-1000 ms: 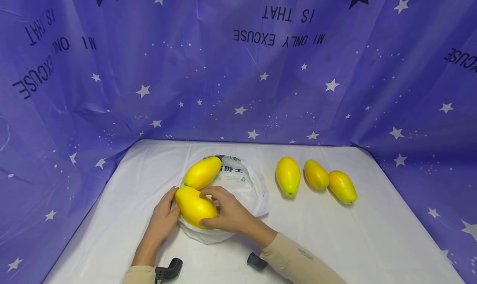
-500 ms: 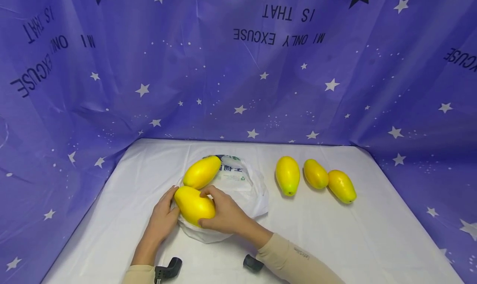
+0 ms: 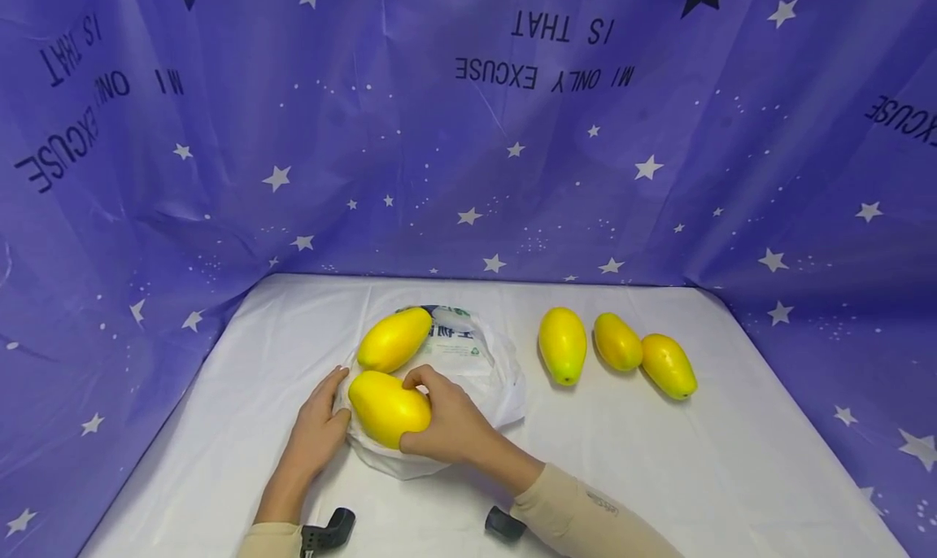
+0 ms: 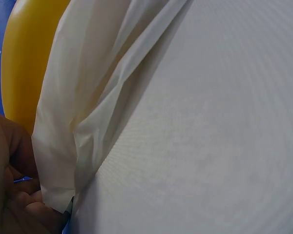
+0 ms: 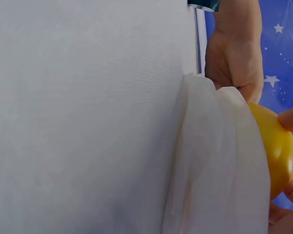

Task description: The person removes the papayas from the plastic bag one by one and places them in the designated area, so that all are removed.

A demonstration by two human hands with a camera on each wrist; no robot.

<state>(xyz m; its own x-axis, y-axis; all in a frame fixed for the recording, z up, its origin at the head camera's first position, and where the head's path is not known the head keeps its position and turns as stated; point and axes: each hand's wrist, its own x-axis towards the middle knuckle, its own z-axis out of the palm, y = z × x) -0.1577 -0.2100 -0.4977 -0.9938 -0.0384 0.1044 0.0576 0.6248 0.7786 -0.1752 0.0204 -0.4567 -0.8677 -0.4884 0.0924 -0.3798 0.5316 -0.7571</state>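
Five yellow mangoes (image 3: 562,344), one white plastic bag (image 3: 479,363), two hands (image 3: 448,416) and one white table (image 3: 732,477).

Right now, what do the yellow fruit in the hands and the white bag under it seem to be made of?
The mango, held by the right hand, looks like smooth, faintly glossy plastic or foam: even yellow, no blemishes. It may also be real. The white bag, held at its edge by the left hand, looks like thin matte plastic film: soft folds and creases in the wrist views.
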